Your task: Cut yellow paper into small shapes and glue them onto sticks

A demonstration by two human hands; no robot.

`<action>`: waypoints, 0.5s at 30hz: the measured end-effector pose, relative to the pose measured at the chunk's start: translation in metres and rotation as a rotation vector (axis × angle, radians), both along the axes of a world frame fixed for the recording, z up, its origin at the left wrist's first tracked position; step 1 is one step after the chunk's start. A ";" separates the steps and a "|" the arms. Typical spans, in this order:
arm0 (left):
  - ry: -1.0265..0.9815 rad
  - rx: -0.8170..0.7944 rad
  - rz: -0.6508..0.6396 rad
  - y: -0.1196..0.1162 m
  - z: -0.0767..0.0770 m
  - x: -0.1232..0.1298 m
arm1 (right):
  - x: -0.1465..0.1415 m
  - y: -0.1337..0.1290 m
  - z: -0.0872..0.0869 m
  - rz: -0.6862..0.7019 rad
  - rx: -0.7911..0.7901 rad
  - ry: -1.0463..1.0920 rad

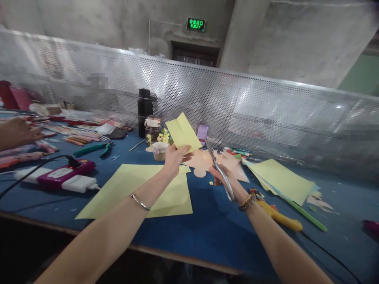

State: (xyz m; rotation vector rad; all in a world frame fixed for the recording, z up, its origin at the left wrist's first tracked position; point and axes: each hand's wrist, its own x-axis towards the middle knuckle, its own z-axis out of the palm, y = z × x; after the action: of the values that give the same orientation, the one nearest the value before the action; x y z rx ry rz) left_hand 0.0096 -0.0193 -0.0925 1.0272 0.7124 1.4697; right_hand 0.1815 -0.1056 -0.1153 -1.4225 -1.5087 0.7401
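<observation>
My left hand (176, 156) pinches a folded pale yellow paper (182, 133), which sticks up above my fingers. My right hand (222, 180) grips long silver scissors (220, 169), their tips raised close beside the paper's right edge. I cannot tell whether the blades touch it. Below my left forearm lie large pale yellow sheets (166, 197) on the blue table (207, 221). Peach paper cut-offs (204, 162) are scattered just beyond my right hand. Further right are a stack of yellow sheets (281, 181) and a yellow-handled tool (281, 219).
A black flask (145, 111), a jar and a cup of yellow paper flowers (160, 148) stand behind my hands. Green-handled pliers (91, 149), a magenta device (66, 173) and a white power strip lie left. Another person's hand (16, 132) is at far left. A perforated metal screen (237, 106) backs the table.
</observation>
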 end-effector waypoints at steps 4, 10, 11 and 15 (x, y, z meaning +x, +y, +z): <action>-0.169 -0.038 0.039 0.004 0.003 -0.003 | -0.001 0.000 -0.006 0.039 -0.024 -0.120; -0.162 -0.107 0.041 0.002 0.005 -0.005 | -0.003 0.003 -0.014 0.060 -0.018 -0.185; -0.140 -0.102 0.027 0.001 0.005 -0.004 | -0.004 0.003 -0.014 0.060 -0.020 -0.168; -0.114 -0.069 -0.010 -0.003 0.004 -0.001 | -0.007 0.002 -0.010 0.059 -0.043 -0.102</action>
State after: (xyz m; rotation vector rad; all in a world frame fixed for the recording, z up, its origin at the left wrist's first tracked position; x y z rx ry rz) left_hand 0.0090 -0.0224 -0.0884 0.8855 0.6704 1.4725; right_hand 0.1748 -0.1038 -0.1255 -1.4723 -1.6277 0.7499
